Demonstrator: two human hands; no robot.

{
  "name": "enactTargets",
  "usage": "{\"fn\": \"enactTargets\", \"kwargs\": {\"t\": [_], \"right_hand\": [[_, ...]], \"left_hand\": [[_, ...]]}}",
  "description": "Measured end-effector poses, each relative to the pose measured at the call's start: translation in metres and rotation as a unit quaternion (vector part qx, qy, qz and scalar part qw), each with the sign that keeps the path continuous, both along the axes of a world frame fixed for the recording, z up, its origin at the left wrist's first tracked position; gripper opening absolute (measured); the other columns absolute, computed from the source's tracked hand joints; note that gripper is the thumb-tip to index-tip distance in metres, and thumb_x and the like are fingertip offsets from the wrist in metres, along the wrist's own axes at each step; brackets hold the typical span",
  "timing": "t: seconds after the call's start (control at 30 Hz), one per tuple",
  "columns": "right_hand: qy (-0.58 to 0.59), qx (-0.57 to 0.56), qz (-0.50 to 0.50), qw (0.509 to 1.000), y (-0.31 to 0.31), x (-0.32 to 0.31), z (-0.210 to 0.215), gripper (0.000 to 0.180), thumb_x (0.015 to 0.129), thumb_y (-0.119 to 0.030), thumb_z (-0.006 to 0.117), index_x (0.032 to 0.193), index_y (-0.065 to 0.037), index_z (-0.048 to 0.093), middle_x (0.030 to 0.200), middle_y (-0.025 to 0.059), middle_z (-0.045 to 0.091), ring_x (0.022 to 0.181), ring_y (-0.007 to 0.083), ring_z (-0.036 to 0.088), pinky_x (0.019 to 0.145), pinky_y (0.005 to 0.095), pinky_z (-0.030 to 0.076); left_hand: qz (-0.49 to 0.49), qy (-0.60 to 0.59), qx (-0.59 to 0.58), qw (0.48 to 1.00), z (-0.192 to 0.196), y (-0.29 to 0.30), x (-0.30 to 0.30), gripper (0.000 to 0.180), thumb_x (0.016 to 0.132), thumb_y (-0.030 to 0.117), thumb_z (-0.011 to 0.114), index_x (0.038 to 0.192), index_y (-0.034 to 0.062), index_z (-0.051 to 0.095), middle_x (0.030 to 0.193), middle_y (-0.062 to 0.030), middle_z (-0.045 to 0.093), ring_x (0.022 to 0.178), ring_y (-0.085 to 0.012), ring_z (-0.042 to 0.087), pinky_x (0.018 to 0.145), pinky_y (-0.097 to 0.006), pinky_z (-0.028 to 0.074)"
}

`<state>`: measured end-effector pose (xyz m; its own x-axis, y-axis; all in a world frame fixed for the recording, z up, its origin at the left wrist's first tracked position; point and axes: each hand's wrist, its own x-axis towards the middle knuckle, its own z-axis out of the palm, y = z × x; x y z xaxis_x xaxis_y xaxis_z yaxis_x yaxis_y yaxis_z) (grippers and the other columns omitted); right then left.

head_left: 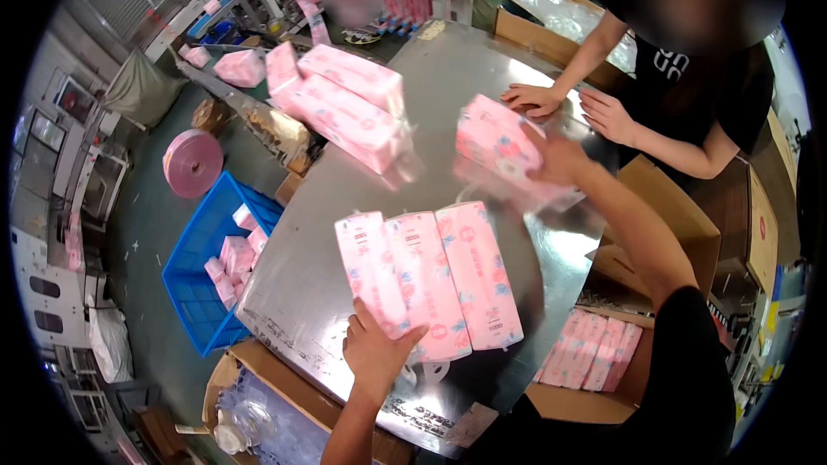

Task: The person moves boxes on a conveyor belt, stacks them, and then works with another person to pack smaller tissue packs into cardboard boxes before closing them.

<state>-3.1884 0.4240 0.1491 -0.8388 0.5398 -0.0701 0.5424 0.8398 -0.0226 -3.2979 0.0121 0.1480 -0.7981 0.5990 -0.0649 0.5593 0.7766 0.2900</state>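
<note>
Three pink tissue packs lie side by side on the metal table: a left pack (369, 258), a middle pack (428, 280) and a right pack (479, 275). At their near left end rests my left hand (379, 346), thumb and forefinger spread against the left and middle packs. Farther right, my right hand (562, 157), a little blurred, grips the end of a pink tissue pack (491, 139) with clear film around it. Just beyond that pack are a co-worker's hands (534, 102), one of them near its far edge.
Pink packs (345, 116) sit at the table's far left beside a conveyor. Left of the metal table (301, 232) stands a blue crate (185, 267) of packs. A carton (633, 405) of packs is at the lower right; another carton (224, 387) holds clear plastic at the lower left.
</note>
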Motion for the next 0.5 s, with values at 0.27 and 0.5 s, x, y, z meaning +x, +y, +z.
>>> {"fn": "enactTargets", "kwargs": {"t": [0.27, 0.5], "right_hand": [[0.043, -0.094, -0.008, 0.995, -0.253, 0.116, -0.012, 0.083, 0.086, -0.052, 0.055, 0.139, 0.009, 0.034, 0.086, 0.0236, 0.059, 0.054, 0.0344, 0.059, 0.047, 0.0468, 0.049], [0.151, -0.182, 0.164, 0.958, -0.214, -0.003, 0.028, 0.054, 0.089, -0.045, 0.053, 0.126, -0.005, 0.053, 0.102, 0.0191, 0.064, 0.085, 0.0333, 0.063, 0.072, 0.0476, 0.050]], "left_hand": [[0.057, -0.005, -0.031, 0.998, -0.006, -0.090, 0.057, 0.123, 0.059, 0.068, 0.076, 0.137, -0.0143, 0.030, 0.114, -0.0300, 0.055, 0.102, -0.0439, 0.057, 0.086, -0.048, 0.048], [0.154, 0.006, -0.108, 0.982, -0.035, -0.225, 0.082, 0.126, 0.060, 0.057, 0.083, 0.141, -0.0149, 0.018, 0.134, -0.0373, 0.040, 0.119, -0.0482, 0.047, 0.097, -0.050, 0.043]]}}
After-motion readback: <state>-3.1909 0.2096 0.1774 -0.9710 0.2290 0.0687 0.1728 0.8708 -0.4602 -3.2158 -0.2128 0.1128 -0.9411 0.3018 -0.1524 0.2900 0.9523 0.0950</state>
